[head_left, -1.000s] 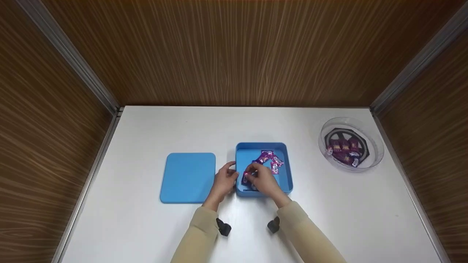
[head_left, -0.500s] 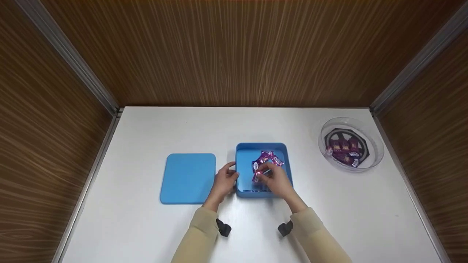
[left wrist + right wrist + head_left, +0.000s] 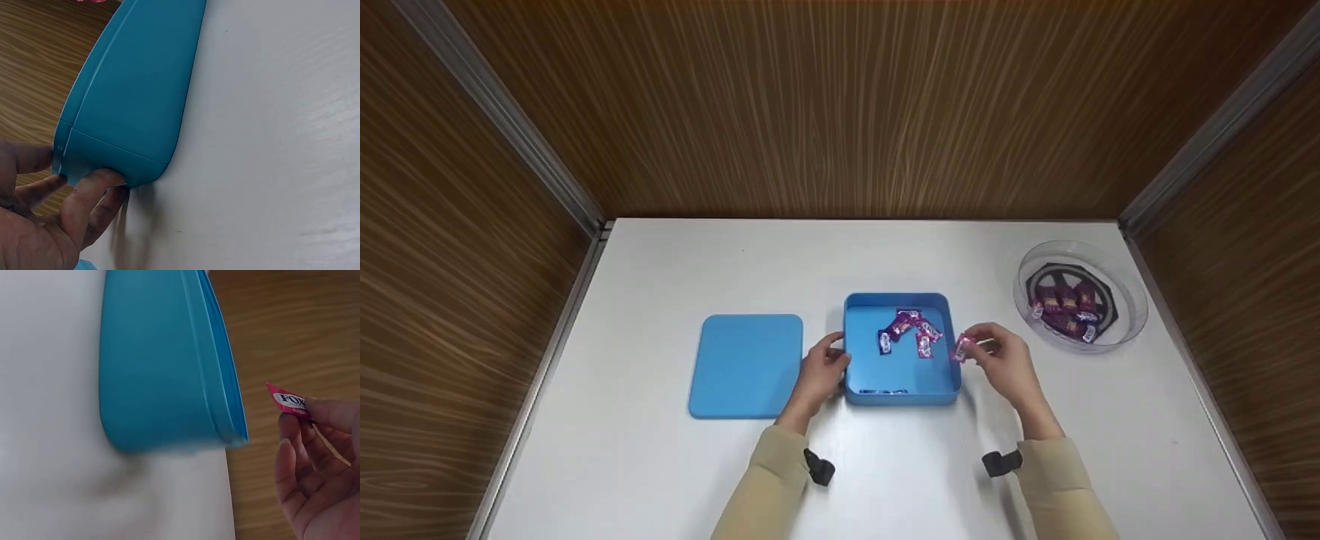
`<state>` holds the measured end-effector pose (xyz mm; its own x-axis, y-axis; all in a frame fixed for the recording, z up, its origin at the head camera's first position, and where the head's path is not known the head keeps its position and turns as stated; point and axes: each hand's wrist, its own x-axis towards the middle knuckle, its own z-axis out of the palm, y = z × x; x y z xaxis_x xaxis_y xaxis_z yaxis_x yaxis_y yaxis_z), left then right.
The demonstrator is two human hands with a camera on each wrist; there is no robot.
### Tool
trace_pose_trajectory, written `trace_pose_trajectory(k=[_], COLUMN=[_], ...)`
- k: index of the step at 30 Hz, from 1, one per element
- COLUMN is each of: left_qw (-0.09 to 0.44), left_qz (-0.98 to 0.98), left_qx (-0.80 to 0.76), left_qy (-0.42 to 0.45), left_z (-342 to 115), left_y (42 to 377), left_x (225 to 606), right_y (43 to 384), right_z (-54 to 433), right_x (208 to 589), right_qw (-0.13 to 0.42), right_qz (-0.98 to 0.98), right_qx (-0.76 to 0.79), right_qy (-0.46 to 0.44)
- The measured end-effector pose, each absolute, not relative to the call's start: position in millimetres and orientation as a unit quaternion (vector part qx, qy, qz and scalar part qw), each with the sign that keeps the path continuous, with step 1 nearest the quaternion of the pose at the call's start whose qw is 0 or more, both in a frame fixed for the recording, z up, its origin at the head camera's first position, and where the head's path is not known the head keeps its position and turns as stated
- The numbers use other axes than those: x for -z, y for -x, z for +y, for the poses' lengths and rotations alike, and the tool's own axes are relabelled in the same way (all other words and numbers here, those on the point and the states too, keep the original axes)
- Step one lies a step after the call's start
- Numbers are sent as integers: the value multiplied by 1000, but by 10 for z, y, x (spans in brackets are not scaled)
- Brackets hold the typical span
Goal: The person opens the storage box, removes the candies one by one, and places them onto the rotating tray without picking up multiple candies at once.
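My right hand (image 3: 1006,365) pinches a pink wrapped candy (image 3: 961,348) between thumb and fingertips, just beyond the right rim of the blue box (image 3: 901,399). In the right wrist view the candy (image 3: 291,403), its wrapper reading "FOX", is held up beside the box wall (image 3: 152,371). Several purple and pink wrapped candies (image 3: 900,325) lie inside the box, mostly toward its back. At the box's left side my left hand (image 3: 819,373) rests its fingertips on the outer wall; the left wrist view shows fingers (image 3: 93,188) against that wall, near a corner.
A flat blue lid (image 3: 746,365) lies on the white table (image 3: 660,465) to the left. Back right stands a clear round container (image 3: 1132,307) with several dark purple wrapped pieces (image 3: 1065,307) inside. Wood-grain panels (image 3: 840,112) enclose the table at the back and sides.
My right hand has lifted the candy from the box's front left and carried it right, past the right rim. The left hand, box and lid have stayed put.
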<state>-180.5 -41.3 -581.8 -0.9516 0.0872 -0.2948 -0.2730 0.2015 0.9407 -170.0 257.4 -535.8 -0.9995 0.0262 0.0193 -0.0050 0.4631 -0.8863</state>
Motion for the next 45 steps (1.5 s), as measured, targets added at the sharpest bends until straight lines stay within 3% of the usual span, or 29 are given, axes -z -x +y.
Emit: trace_pose_trajectory(k=[10, 18, 31, 45], left_qw=[141, 145, 142, 143], left_qz=[761, 762, 760, 760], left_qx=[-630, -628, -632, -632], left_qy=[59, 63, 56, 52], left_z=[-413, -410, -411, -432], left_y=[1806, 1813, 1795, 1792], left_x=[5821, 5828, 5824, 5839], right_y=[1721, 1829, 1773, 1831], right_z=[3162, 3640, 4184, 4238], right_x=[5307, 5231, 5379, 5474], right_qw=[81, 143, 160, 128], right_qz=[-820, -834, -827, -857], right_qx=[-562, -506, -435, -375], right_qy=[75, 170, 318, 329])
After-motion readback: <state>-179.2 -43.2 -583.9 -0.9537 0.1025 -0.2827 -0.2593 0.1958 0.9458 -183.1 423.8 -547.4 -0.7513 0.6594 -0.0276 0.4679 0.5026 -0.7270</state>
